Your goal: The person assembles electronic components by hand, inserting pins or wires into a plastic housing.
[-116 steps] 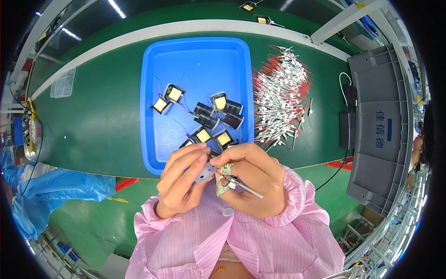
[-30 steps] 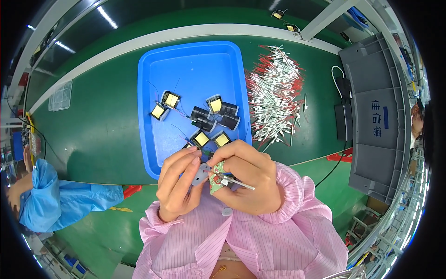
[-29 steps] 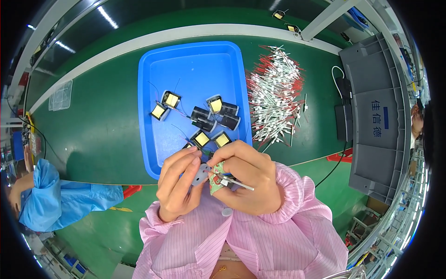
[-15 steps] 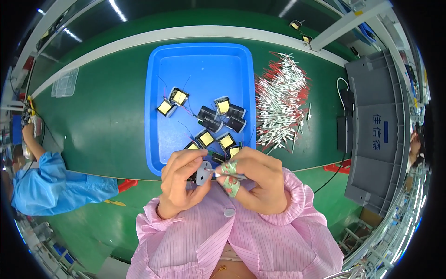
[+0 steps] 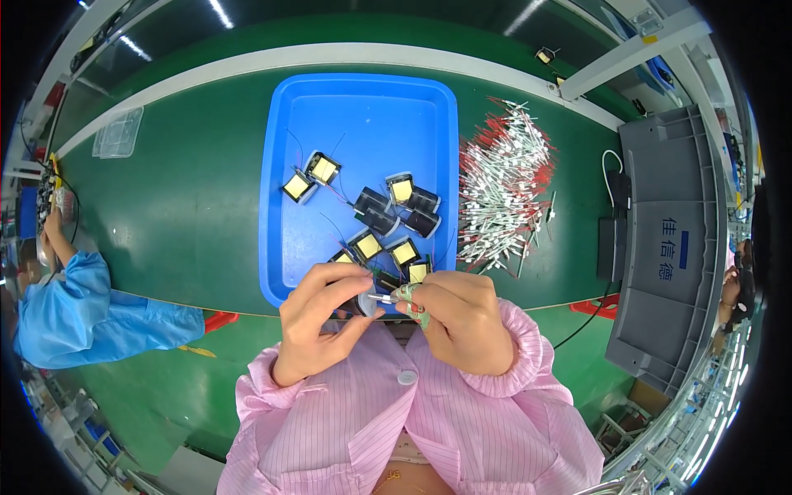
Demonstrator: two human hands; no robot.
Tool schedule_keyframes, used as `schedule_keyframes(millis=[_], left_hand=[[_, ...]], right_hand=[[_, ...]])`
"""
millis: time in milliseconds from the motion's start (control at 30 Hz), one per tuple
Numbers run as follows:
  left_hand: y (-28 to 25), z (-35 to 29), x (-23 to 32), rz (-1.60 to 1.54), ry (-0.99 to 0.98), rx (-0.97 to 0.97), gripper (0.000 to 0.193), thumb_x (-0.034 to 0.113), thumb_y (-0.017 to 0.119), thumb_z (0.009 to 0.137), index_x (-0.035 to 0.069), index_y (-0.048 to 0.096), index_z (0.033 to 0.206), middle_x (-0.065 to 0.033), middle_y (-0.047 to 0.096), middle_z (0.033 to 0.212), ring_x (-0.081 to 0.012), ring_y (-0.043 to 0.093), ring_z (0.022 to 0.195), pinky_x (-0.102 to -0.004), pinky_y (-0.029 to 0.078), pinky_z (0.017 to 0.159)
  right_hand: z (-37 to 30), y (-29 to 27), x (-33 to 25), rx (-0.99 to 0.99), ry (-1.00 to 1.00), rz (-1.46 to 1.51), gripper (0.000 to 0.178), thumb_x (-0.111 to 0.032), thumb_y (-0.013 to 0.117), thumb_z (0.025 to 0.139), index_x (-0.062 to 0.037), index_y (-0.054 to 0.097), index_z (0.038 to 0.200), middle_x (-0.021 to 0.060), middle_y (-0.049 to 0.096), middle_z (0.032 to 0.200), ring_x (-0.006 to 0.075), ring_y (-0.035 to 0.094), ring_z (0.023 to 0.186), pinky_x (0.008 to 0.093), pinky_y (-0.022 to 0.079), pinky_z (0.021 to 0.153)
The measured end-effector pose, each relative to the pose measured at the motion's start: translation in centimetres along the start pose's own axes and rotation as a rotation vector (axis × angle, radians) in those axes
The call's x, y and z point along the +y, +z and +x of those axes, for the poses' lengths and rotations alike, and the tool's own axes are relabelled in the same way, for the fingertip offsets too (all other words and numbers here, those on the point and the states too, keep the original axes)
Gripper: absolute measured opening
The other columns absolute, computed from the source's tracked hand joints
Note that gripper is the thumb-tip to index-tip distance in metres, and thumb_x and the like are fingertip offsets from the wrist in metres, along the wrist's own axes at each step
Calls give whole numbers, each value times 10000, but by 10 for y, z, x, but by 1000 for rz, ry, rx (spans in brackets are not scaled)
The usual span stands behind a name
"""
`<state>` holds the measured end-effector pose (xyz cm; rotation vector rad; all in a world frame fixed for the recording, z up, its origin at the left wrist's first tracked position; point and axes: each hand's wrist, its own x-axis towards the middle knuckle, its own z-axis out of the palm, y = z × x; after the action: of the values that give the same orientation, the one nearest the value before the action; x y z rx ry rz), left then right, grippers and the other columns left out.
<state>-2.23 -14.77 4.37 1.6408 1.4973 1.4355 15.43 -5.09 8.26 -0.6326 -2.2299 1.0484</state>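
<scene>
My left hand point(image 5: 315, 324) is closed around a dark housing with a grey end plate point(image 5: 363, 304), held just over the near edge of the blue tray. The end plate faces right. Pinched in my right hand point(image 5: 469, 322) is a thin white and silvery piece point(image 5: 382, 298), its tip against or very close to the plate; its exact kind is too small to make out. Green patterned tape wraps fingers of the right hand. Beyond my hands, several black modules with yellow pads point(image 5: 365, 245) and thin wires lie in the blue tray point(image 5: 266, 206).
Right of the tray lies a heap of white and red wire leads point(image 5: 505, 190). A grey crate point(image 5: 667, 239) and a black box point(image 5: 610, 247) stand farther right. A clear plastic container point(image 5: 118, 134) sits far left. A person in a blue sleeve point(image 5: 66, 305) works at the left.
The housing has turned in my left hand, so its end plate now faces right, seen nearly edge-on. My right hand has shifted slightly right. The view has tilted a little.
</scene>
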Motion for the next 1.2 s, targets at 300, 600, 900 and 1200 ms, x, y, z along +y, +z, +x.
schedule_keyframes(millis=[300,600,900,1200], left_hand=[[-6,7,3,-149,-53,-66,329,18,717,782,-47,622,1090,-162,628,994,-237,626,869,-296,502,708],[-6,2,-8,-480,-235,-140,303,51,726,796,-70,622,1053,-136,618,897,-186,566,756,-295,460,664],[3,3,-6,-193,-114,-78,294,-77,688,747,-88,607,1029,-149,599,854,-202,590,728,-278,480,632],[-3,13,-4,-229,-246,-133,288,-1,720,771,-65,630,1037,-145,637,896,-197,624,781,-266,487,686]], right_hand=[[1,1,4,-6,52,-49,139,57,683,681,35,599,790,113,531,640,273,517,541,363,394,473],[-2,-1,21,-207,28,221,133,37,623,659,-14,577,773,117,532,650,313,552,617,411,409,531],[-3,9,16,-83,20,11,180,100,592,606,13,597,762,121,545,627,292,558,549,374,432,492],[-9,18,18,5,-40,-45,166,53,655,641,20,591,791,112,545,641,295,545,533,369,431,489]])
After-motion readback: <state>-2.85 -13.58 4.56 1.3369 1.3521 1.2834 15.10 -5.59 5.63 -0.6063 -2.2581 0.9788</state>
